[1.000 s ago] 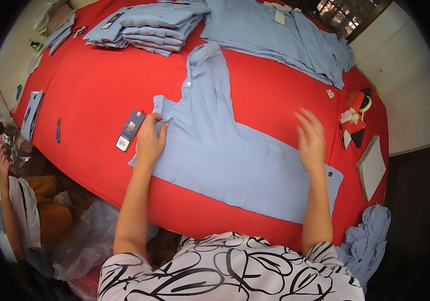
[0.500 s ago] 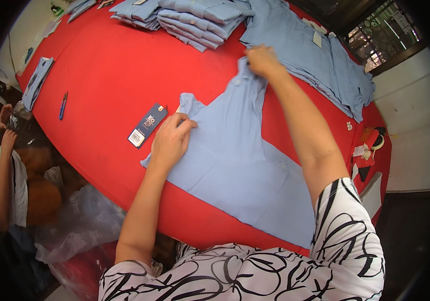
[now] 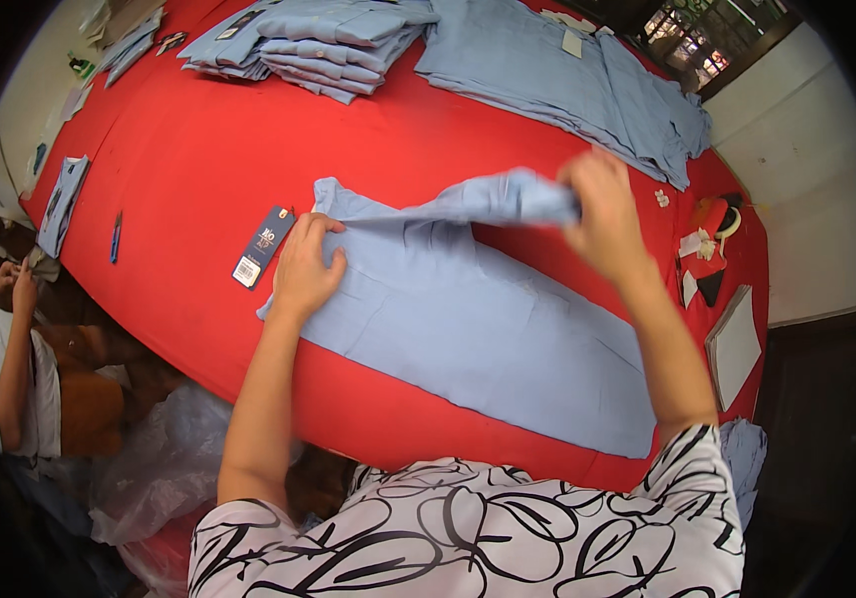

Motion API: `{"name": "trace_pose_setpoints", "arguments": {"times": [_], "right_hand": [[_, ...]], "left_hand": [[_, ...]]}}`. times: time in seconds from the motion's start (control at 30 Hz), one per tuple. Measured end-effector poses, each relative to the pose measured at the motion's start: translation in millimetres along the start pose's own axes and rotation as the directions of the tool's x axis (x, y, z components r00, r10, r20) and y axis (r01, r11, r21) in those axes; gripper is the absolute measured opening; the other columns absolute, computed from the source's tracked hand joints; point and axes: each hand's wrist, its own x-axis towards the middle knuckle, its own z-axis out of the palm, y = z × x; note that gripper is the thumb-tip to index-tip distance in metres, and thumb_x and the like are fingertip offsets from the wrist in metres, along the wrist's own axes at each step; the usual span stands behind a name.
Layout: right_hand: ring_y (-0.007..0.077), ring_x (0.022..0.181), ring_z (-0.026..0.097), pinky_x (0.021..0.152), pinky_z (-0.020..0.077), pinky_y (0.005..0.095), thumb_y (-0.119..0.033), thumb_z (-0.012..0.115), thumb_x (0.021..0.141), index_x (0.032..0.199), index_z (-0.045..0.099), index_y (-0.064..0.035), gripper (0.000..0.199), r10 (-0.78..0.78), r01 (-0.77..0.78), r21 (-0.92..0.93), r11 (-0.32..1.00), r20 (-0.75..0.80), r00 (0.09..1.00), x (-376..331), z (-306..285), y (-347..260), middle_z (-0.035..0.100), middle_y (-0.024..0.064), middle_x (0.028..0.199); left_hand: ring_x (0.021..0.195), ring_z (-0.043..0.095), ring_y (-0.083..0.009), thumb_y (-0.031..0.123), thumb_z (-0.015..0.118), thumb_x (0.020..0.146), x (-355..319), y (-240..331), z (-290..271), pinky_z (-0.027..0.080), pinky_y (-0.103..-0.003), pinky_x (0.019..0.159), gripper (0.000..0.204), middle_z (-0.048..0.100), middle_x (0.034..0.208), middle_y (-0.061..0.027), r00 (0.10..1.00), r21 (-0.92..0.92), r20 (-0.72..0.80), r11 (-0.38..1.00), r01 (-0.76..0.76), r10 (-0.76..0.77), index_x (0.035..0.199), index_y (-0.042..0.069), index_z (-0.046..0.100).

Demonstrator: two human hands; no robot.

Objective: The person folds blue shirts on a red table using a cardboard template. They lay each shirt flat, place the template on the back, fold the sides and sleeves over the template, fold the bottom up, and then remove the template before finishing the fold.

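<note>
A light blue shirt (image 3: 448, 309) lies partly folded on the red-covered table in front of me. My left hand (image 3: 306, 264) rests on it near the collar end, thumb spread from the fingers, pressing the cloth down. Just beside that hand lies a dark blue hang tag (image 3: 261, 247) with a white label. My right hand (image 3: 604, 209) grips the cuff end of a sleeve (image 3: 508, 197), raised above the table and stretched out to the right. Sleeve and right fingers are somewhat blurred by motion.
Folded blue shirts (image 3: 328, 55) are stacked at the far side, with more blue shirts (image 3: 557, 80) spread to their right. A blue cutter (image 3: 116, 239) and a folded shirt (image 3: 64, 204) lie left. Tape (image 3: 731, 221) sits at right. Another person's hands (image 3: 14, 284) show at far left.
My right hand has swung the sleeve from the far side toward me and right, folding it over the shirt. My left hand stays by the collar. The whole view has shifted slightly.
</note>
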Motion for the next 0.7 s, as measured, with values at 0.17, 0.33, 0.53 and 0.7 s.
{"name": "trace_pose_setpoints", "arguments": {"times": [0.17, 0.33, 0.53, 0.7], "right_hand": [[0.0347, 0.107, 0.054, 0.109, 0.0265, 0.0658, -0.007, 0.071, 0.066, 0.105, 0.066, -0.0116, 0.039, 0.027, -0.051, 0.102, 0.993, 0.225, 0.974, -152, 8, -99, 0.06, 0.0114, 0.112], [0.0343, 0.112, 0.052, 0.109, 0.0293, 0.0622, -0.001, 0.065, 0.076, 0.117, 0.067, -0.012, 0.043, 0.202, -0.236, 0.133, 0.963, 0.223, 0.954, -212, 19, -123, 0.059, 0.0127, 0.118], [0.032, 0.101, 0.052, 0.105, 0.0365, 0.0541, 0.008, 0.059, 0.076, 0.11, 0.067, -0.0053, 0.038, 0.377, -0.39, 0.332, 0.859, 0.107, 0.92, -205, 21, -129, 0.057, 0.0117, 0.102], [0.0311, 0.099, 0.052, 0.104, 0.0375, 0.054, 0.01, 0.059, 0.071, 0.095, 0.066, -0.0052, 0.029, 0.256, -0.235, 0.467, 0.852, 0.018, 0.966, -187, 5, -131, 0.055, 0.0101, 0.097]], "left_hand": [[0.099, 0.059, -0.0274, -0.003, 0.06, 0.077, 0, -8, 7, 0.048, -0.038, 0.086, 0.032, 0.057, 0.101, -0.009, 1.0, -0.094, -0.023, 0.996, -0.013, 0.011, 0.108, 0.006, 0.056], [0.096, 0.058, -0.0254, -0.006, 0.055, 0.074, 2, -10, -4, 0.047, -0.037, 0.087, 0.035, 0.055, 0.098, -0.0091, 0.993, -0.114, 0.121, 0.993, 0.019, -0.005, 0.107, 0.003, 0.057], [0.106, 0.053, -0.0255, -0.006, 0.055, 0.073, 9, 1, -21, 0.044, -0.035, 0.093, 0.037, 0.056, 0.106, -0.007, 0.939, -0.116, 0.329, 0.991, -0.062, 0.097, 0.107, 0.006, 0.06], [0.111, 0.052, -0.0255, -0.009, 0.057, 0.073, 17, -1, -32, 0.044, -0.035, 0.094, 0.031, 0.055, 0.111, -0.0054, 0.881, -0.063, 0.472, 0.998, -0.002, 0.032, 0.1, 0.005, 0.061]]}}
